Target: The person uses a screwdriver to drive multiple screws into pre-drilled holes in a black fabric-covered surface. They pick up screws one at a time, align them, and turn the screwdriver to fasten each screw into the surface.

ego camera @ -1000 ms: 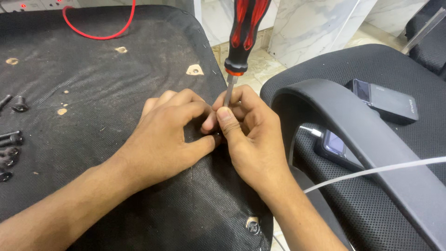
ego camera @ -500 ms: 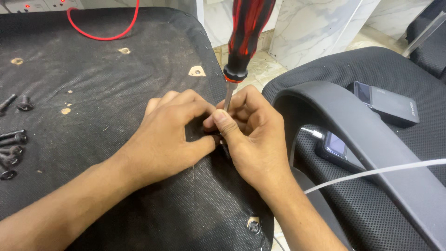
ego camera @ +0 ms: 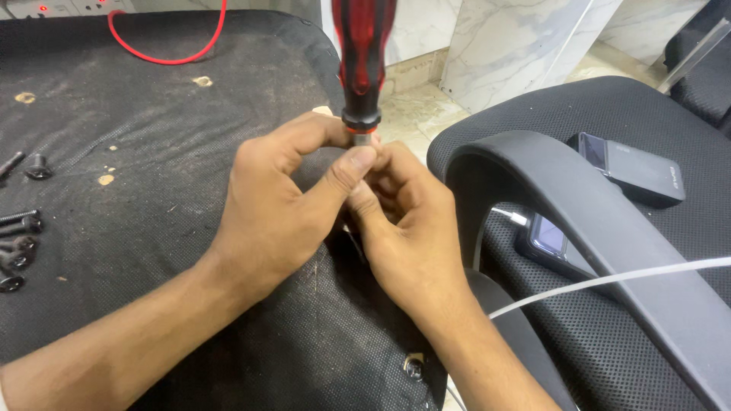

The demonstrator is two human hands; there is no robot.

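Note:
A screwdriver with a red and black handle stands nearly upright over the black mesh chair seat. My left hand pinches its metal shaft just below the handle with thumb and forefinger. My right hand is curled around the lower shaft close against the left hand, and hides the tip and whatever it bears on. Both hands rest near the seat's right edge.
Several black bolts lie at the seat's left edge. A red cable loops at the top. To the right is a chair armrest, a dark power bank, a phone and a white cable. A fitted bolt shows at the seat's bottom.
My left thumb and forefinger have come up the shaft to the base of the handle. The screwdriver stands more upright and nearer the camera.

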